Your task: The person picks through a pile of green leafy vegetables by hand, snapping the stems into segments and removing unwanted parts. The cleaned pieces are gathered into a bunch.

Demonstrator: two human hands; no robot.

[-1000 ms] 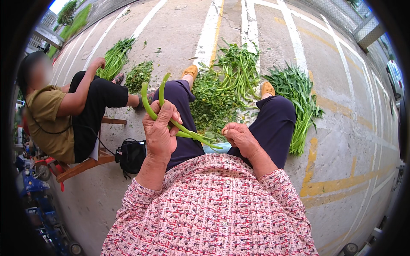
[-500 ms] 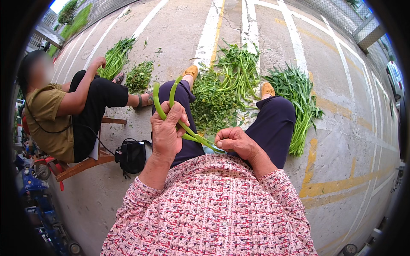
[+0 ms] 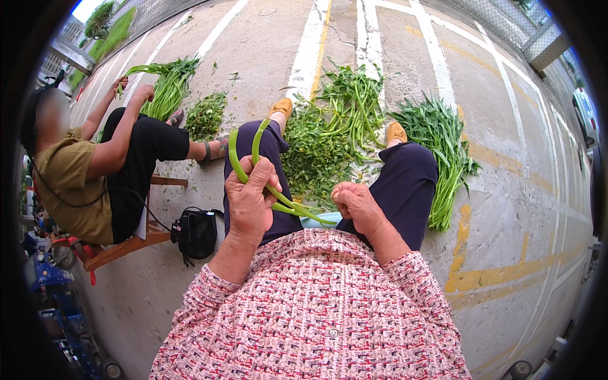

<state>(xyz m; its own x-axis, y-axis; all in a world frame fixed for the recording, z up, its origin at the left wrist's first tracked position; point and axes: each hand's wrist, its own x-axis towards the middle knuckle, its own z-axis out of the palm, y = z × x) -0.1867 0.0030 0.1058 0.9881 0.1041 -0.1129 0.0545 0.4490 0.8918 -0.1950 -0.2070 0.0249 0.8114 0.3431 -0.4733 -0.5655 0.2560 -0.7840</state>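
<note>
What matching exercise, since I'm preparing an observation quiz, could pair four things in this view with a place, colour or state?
Column one:
1. Left hand
2. Right hand
3. Slip-on shoes
4. Black bag

Column two:
A. Orange-tan
B. Wrapped around green stems
C. Beside the wooden seat
D. Closed, with no grip on those stems

Right pairs: 1-B, 2-D, 3-A, 4-C.

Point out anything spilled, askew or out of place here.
Mainly stray leaf scraps on the painted pavement, lying apart from the small leaf heap, so they look dropped. The green stems in the left hand show nothing odd.
</note>
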